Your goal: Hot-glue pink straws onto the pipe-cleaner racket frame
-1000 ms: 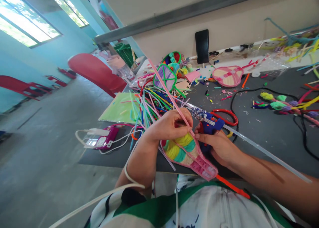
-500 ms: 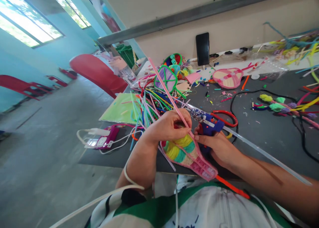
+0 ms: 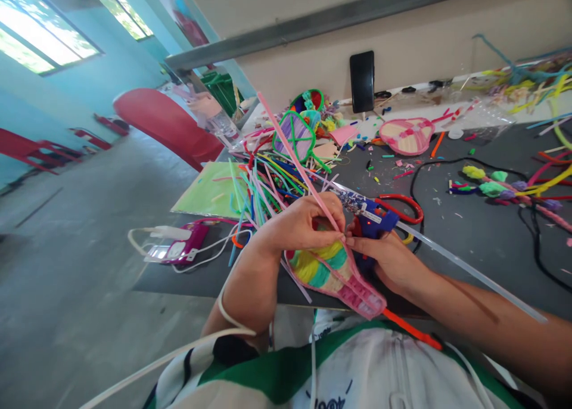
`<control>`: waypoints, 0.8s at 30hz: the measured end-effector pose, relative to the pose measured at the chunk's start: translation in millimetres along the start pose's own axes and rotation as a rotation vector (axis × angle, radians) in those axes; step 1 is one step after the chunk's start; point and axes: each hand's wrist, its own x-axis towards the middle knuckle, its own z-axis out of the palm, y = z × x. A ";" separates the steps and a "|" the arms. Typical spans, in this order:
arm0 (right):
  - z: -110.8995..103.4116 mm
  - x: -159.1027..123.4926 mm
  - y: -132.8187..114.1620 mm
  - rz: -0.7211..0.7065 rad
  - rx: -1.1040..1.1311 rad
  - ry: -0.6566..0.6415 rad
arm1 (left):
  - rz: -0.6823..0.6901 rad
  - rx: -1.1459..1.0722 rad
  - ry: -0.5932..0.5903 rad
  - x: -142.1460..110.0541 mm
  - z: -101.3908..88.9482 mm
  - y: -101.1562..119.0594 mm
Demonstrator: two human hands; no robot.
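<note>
My left hand (image 3: 308, 221) is closed in a pinch on a long pink pipe cleaner (image 3: 292, 152), whose free end points up and left. Its fingertips press the strip against the edge of a balloon-shaped craft piece (image 3: 326, 266) with yellow, teal, cream and pink bands and a pink border. An orange pipe cleaner (image 3: 413, 330) sticks out of the narrow end. My right hand (image 3: 393, 260) is wrapped round a blue glue gun (image 3: 379, 217), with a long clear glue stick (image 3: 473, 273) trailing from its back. The right thumb tip touches the craft's edge beside the left fingertips.
A heap of coloured pipe cleaners (image 3: 263, 182) lies behind my left hand. Red-handled scissors (image 3: 409, 203) are just past the gun. A phone (image 3: 361, 81) leans on the wall. A purple device with white cables (image 3: 183, 245) sits at the left table edge.
The right thumb has come slightly closer to the left fingertips at the craft's edge. The view has shifted a little; both hands keep their holds.
</note>
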 end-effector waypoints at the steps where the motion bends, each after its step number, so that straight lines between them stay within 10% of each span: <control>1: -0.2 0.2 0.4 -0.003 0.007 -0.007 | -0.001 -0.004 -0.003 -0.3 0.1 -0.2; 24: -4.7 4.0 12.2 -0.074 0.002 -0.008 | -0.096 0.001 -0.137 -2.5 -2.4 0.8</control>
